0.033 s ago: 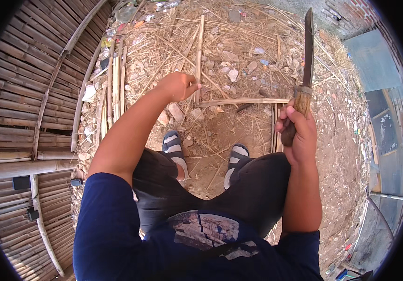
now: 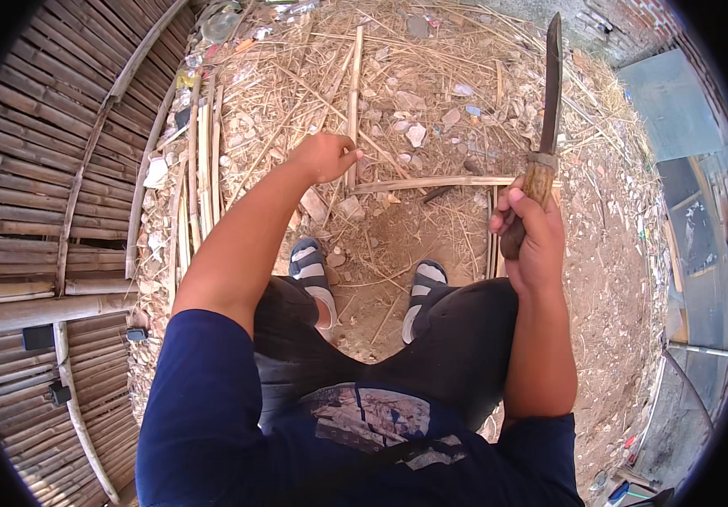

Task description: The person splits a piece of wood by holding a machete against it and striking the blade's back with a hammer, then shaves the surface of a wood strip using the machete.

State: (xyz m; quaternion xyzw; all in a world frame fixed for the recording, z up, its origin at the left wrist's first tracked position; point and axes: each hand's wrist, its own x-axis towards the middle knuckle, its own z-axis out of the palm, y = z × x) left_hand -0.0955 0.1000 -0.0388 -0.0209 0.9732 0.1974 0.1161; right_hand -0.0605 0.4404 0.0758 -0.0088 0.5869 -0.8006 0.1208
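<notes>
Slatted bamboo wall (image 2: 26,182) is well left of the left hand (image 2: 323,158), whose fingers are loosely curled at a long bamboo strip (image 2: 356,80) running forward past them, can't tell if gripped. Second bamboo strip (image 2: 431,182) lies crosswise between both hands' fingers. Knife (image 2: 543,158) is in the right hand (image 2: 540,241), fingers wrapped round its wooden handle (image 2: 538,180), blade (image 2: 553,89) pointing forward beyond them; pale stone (image 2: 415,135) lies ahead-right of the left fingers.

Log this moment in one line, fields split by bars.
left hand: beside pale strip, contact unclear | right hand: gripping long knife by handle, blade toward picture's top | ground: straw, stones
</notes>
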